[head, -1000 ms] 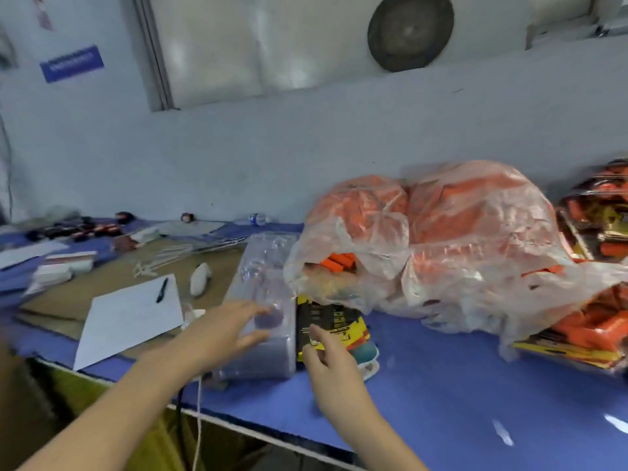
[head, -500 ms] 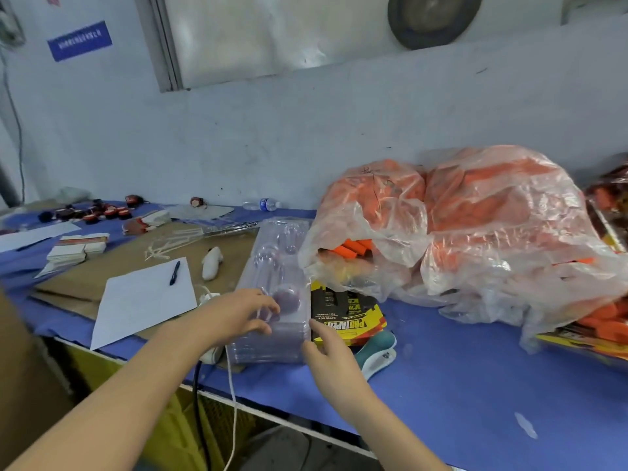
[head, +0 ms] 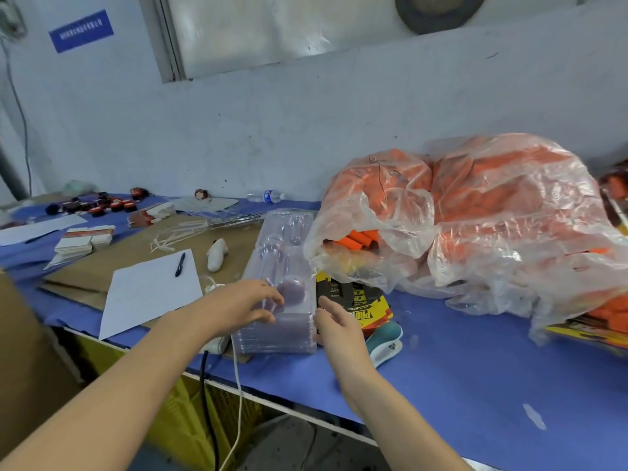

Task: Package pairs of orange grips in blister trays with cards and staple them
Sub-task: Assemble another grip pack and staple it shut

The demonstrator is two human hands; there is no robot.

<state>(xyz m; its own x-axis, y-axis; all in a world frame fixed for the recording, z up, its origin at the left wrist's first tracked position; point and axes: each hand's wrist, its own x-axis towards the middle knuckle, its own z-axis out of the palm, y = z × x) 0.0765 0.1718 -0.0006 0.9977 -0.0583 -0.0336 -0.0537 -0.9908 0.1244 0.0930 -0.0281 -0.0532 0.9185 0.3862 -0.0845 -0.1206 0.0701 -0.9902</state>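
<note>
Nested blister trays (head: 278, 263), clear, stacked flat on the blue counter (head: 475, 385). Yellow-black cards (head: 356, 300) stacked just right of them. Behind, orange grips (head: 365, 237) lie loose in a clear bag (head: 492, 232). Teal stapler (head: 387, 341) lies before the cards.

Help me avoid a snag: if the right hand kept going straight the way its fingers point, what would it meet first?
Probably the printed cards, lying just ahead of the right hand beside the tray stack; the bag of orange grips comes after. Depth is unclear.
</note>
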